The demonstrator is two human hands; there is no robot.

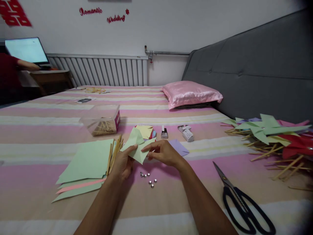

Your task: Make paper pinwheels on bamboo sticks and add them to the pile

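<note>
A pale green paper with cut flaps (140,153) is held up above the bed, its corners standing apart. My left hand (125,161) grips it from the left, the thumb lying on its face and the other fingers behind. From the right, my right hand (165,152) has its index finger and thumb closed on the right flap of the same paper. Several small silver studs (145,175) lie on the sheet just below my hands. A bundle of thin wooden sticks (114,155) is beside my left hand, partly covered by it.
Green paper sheets (85,160) lie at left, behind them a clear box of sticks (105,127). Past my hands are coloured papers (144,131), a purple paper (179,147) and small boxes (187,133). Scissors (241,202) and finished pinwheels (264,129) are at right. A person (11,73) sits far left.
</note>
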